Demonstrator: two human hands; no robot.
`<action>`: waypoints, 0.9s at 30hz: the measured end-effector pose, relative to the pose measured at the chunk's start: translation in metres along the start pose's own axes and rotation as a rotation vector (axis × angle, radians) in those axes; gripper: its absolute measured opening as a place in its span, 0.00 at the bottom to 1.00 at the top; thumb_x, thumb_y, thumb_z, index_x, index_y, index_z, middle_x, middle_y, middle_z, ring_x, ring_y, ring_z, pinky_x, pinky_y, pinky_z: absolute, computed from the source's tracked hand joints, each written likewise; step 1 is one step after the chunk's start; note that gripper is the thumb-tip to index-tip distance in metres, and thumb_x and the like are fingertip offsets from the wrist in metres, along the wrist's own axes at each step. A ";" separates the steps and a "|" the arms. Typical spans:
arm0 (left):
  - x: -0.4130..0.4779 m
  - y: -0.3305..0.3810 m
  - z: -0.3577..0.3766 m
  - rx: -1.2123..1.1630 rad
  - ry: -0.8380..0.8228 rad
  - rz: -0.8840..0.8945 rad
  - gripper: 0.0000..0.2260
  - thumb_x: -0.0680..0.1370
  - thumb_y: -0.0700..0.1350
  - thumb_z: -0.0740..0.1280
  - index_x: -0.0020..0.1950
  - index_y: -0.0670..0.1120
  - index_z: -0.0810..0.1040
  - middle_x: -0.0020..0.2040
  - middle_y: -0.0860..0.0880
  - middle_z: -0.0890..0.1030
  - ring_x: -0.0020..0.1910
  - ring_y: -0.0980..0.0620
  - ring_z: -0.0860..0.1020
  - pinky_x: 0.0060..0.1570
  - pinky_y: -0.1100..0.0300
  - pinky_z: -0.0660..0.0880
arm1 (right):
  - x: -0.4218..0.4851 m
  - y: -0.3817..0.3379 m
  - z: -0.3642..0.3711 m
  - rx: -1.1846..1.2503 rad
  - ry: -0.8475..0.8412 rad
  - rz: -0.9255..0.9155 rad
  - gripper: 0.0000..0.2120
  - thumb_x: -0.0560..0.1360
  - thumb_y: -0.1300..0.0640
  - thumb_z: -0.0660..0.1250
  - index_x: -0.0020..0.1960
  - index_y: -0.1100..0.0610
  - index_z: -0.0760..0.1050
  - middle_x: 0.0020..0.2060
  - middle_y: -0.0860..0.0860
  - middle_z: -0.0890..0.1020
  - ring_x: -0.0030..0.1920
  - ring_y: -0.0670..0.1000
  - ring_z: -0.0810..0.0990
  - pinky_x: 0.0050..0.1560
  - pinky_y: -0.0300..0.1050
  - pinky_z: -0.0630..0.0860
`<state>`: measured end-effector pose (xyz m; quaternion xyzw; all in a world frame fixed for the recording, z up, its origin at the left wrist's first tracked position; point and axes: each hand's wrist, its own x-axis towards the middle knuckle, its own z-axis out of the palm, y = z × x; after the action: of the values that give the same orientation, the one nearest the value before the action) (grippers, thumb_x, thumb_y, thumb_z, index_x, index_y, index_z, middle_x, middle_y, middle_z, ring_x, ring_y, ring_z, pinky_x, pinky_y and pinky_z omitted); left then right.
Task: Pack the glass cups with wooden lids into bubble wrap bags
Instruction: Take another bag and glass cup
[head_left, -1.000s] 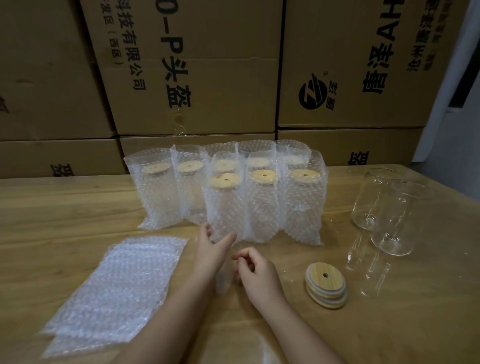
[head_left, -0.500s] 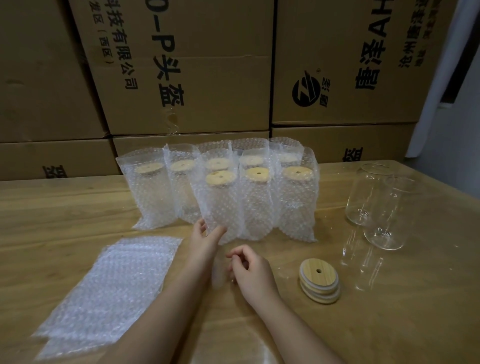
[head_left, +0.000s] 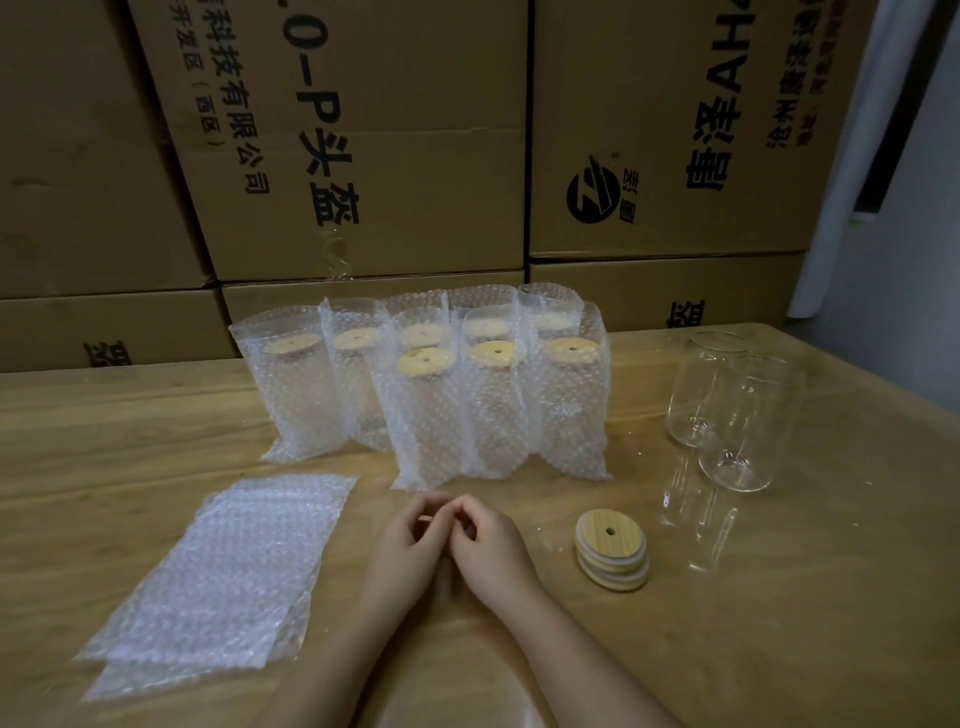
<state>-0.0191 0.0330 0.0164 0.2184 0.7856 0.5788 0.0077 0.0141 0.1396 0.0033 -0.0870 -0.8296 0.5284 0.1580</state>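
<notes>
Holds nothing visible in L grip (head_left: 410, 540) or R grip (head_left: 491, 545), both curled tip to tip over bench (head_left: 104, 441); risks clinking the 2 bare cups (head_left: 743, 431), close together far right, or sweeping lids (head_left: 613, 556) near R grip w/ a hasty reach.

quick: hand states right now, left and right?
Left hand: fingers curled, tips meeting the other hand; holding anything cannot be told.
Right hand: fingers curled likewise; holding anything cannot be told.

I see the left hand (head_left: 410, 543) and right hand (head_left: 491, 548) touching, fingers curled, between bags (head_left: 218, 582) and lids (head_left: 612, 556), before wrapped cups (head_left: 491, 410).
</notes>
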 end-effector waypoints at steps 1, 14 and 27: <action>-0.002 0.000 -0.002 -0.009 0.038 0.000 0.09 0.79 0.37 0.64 0.47 0.48 0.82 0.41 0.57 0.84 0.40 0.61 0.81 0.39 0.72 0.73 | -0.002 -0.001 -0.001 0.024 -0.030 0.002 0.08 0.77 0.57 0.62 0.44 0.47 0.77 0.31 0.40 0.78 0.34 0.38 0.75 0.38 0.39 0.74; -0.002 -0.022 -0.020 -0.198 0.328 -0.211 0.11 0.79 0.44 0.63 0.40 0.53 0.82 0.35 0.53 0.82 0.30 0.59 0.79 0.34 0.61 0.72 | 0.020 -0.053 -0.180 -0.578 0.771 -0.202 0.13 0.79 0.57 0.59 0.62 0.56 0.72 0.58 0.52 0.76 0.33 0.45 0.73 0.29 0.39 0.65; -0.005 -0.015 -0.017 -0.235 0.340 -0.200 0.09 0.78 0.42 0.64 0.42 0.50 0.82 0.34 0.49 0.80 0.30 0.58 0.79 0.39 0.57 0.74 | 0.020 -0.008 -0.226 -0.732 0.583 0.152 0.05 0.78 0.64 0.62 0.51 0.62 0.75 0.56 0.59 0.76 0.48 0.61 0.78 0.46 0.50 0.74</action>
<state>-0.0242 0.0119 0.0070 0.0366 0.7204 0.6913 -0.0421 0.0760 0.3345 0.1022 -0.3420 -0.8737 0.1648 0.3043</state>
